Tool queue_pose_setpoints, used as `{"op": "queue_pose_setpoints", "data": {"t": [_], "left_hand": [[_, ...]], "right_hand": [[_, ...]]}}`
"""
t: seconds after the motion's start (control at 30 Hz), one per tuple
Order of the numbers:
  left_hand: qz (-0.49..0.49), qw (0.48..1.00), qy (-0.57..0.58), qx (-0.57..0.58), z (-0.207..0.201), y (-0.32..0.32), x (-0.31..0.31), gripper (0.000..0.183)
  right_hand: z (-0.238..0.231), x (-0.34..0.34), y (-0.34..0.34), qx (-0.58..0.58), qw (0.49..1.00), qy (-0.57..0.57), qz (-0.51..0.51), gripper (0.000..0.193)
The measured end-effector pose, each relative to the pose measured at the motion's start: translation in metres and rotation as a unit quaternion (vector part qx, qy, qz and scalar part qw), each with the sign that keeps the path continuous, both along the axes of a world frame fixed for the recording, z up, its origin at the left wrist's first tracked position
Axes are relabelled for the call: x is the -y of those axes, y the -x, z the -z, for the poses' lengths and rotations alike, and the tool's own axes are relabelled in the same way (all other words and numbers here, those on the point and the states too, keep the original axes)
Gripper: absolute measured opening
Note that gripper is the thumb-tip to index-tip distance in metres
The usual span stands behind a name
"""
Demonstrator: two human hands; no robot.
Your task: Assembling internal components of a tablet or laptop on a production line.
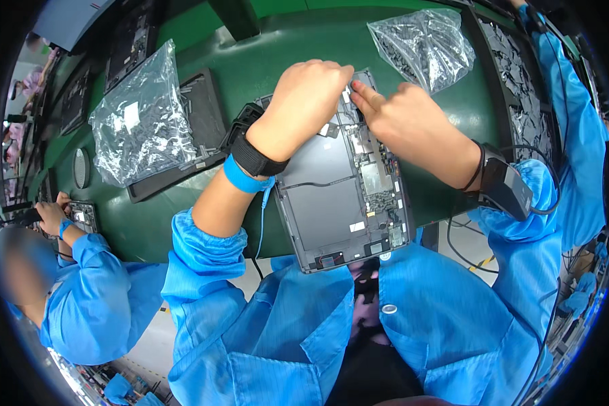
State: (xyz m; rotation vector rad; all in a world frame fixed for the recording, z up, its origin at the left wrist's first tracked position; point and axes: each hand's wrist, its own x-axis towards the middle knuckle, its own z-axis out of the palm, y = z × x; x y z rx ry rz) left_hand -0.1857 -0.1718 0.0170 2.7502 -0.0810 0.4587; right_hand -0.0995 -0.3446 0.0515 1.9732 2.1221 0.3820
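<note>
An opened tablet (pixel 325 210) lies in front of me on the bench, its inside up, showing grey battery panels and a circuit board (pixel 375 172) along the right side. My left hand (pixel 308 101) is closed over the tablet's upper end; its curled fingertips are hidden, and so is anything in them. From the right, my right hand (pixel 406 118) meets the same upper end, two fingertips close together near the left hand and the other fingers curled. What its fingertips hold, if anything, is too small to make out.
A clear bag of dark small parts (pixel 142 122) rests against a black tray (pixel 203 111) at left. Another clear bag (pixel 426 51) lies far right, beside a tray of dark pieces (pixel 514 81). A co-worker's hands (pixel 51 216) hold a device at left. A cable (pixel 555 183) hangs at my right wrist.
</note>
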Motion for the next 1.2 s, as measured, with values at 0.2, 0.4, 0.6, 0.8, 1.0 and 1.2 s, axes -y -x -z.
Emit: {"op": "queue_pose_setpoints", "data": {"t": [0.2, 0.4, 0.6, 0.8, 1.0, 1.2], "left_hand": [[0.013, 0.999, -0.030, 0.025, 0.000, 0.003, -0.005, 0.027], [-0.058, 0.992, -0.037, 0.108, -0.008, 0.042, -0.001, 0.037], [-0.181, 0.806, 0.559, 0.064, -0.021, 0.143, 0.039, 0.060], [-0.252, 0.611, 0.749, 0.044, -0.012, 0.187, 0.056, 0.061], [-0.227, 0.520, 0.823, -0.016, -0.028, 0.171, 0.058, 0.052], [-0.185, 0.648, 0.715, -0.185, -0.023, 0.147, 0.034, 0.046]], "right_hand": [[-0.005, -0.005, 0.003, 0.015, 1.000, 0.016, 0.020, 0.023], [0.014, -0.001, -0.043, -0.325, 0.914, -0.244, -0.002, 0.046], [0.062, 0.007, -0.016, -0.715, 0.585, -0.291, 0.249, 0.057], [0.065, -0.016, -0.026, -0.589, 0.737, -0.195, 0.268, 0.056], [0.074, -0.019, -0.020, -0.587, 0.725, -0.269, 0.237, 0.049], [0.080, -0.016, -0.006, -0.604, 0.693, -0.292, 0.263, 0.048]]}}
